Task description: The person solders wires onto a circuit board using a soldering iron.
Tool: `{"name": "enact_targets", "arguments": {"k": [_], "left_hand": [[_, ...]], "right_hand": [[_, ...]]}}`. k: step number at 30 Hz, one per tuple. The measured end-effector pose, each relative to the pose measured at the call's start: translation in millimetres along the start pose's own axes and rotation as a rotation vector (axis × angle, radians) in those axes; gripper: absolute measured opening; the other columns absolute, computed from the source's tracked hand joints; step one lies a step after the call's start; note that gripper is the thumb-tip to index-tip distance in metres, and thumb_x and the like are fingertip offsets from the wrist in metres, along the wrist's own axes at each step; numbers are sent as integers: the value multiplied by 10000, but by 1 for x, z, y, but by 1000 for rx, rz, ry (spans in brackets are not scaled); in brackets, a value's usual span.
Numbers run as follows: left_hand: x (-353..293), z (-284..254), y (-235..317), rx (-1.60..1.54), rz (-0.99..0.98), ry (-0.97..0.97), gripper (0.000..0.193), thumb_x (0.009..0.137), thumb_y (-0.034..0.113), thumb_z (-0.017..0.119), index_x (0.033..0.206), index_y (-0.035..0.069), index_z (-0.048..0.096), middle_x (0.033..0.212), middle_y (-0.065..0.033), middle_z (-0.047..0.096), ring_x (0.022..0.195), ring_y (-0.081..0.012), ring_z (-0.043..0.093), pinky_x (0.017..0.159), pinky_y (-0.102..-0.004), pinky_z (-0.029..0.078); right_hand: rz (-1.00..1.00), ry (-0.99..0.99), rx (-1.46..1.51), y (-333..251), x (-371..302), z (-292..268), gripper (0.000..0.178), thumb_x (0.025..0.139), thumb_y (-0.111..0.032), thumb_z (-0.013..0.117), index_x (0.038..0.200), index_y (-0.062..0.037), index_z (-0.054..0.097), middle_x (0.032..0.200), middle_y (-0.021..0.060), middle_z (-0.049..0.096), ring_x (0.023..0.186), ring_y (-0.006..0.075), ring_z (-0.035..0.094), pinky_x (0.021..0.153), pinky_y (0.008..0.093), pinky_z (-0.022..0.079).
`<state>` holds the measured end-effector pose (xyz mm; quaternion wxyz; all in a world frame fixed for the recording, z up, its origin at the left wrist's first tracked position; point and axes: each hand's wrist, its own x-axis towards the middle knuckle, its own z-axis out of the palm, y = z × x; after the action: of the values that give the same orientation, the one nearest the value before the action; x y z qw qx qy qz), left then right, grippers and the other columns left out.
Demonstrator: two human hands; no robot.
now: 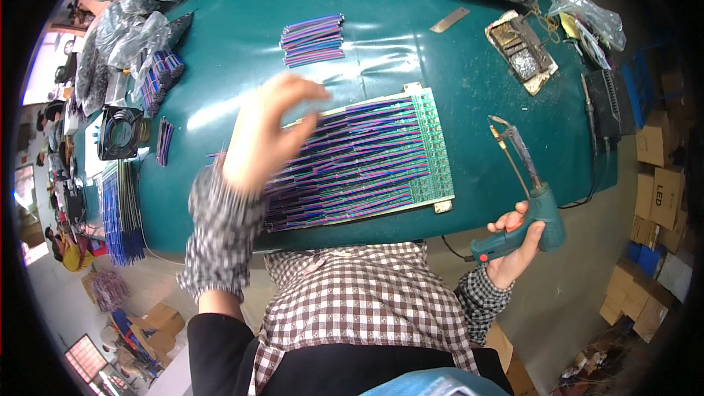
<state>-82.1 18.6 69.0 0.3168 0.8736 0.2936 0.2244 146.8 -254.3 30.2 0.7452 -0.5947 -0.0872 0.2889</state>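
Observation:
My right hand [515, 260] is wrapped round the handle of a green soldering gun [546, 218], with its hot tip and solder feed tube pointing up and away, right of the board. My left hand [271, 128], smeared by motion, hangs over the left part of a green circuit board panel [438, 150]. Its thumb and forefinger are apart, and nothing shows between them. Rows of short blue, purple and black wires [352, 155] lie across the panel, reaching the pads along its right side. Beyond my left hand lies a loose stack of similar wires [313, 40].
At the far right sits a solder tray [522, 55] near a metal strip [449, 20]. A black station box [610, 103] stands at the table's right edge. Plastic bags [121, 37], a small fan [119, 132] and hanging wires [122, 213] are on the left.

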Motion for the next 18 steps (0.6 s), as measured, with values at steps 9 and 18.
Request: {"name": "enact_targets", "arguments": {"k": [9, 18], "left_hand": [[9, 46, -67, 395, 4, 29, 132, 752, 73, 665, 874, 24, 646, 919, -122, 575, 884, -313, 577, 771, -375, 477], [39, 39, -83, 205, -214, -72, 153, 730, 137, 700, 845, 48, 655, 851, -116, 564, 841, -288, 581, 757, -373, 480]], "right_hand": [[16, 9, 2, 1, -9, 0, 472, 932, -460, 496, 1060, -7, 516, 728, 12, 516, 663, 123, 534, 599, 283, 485], [45, 14, -10, 2, -10, -1, 452, 940, -438, 486, 1053, -2, 522, 728, 24, 516, 661, 129, 533, 596, 281, 484]]}}
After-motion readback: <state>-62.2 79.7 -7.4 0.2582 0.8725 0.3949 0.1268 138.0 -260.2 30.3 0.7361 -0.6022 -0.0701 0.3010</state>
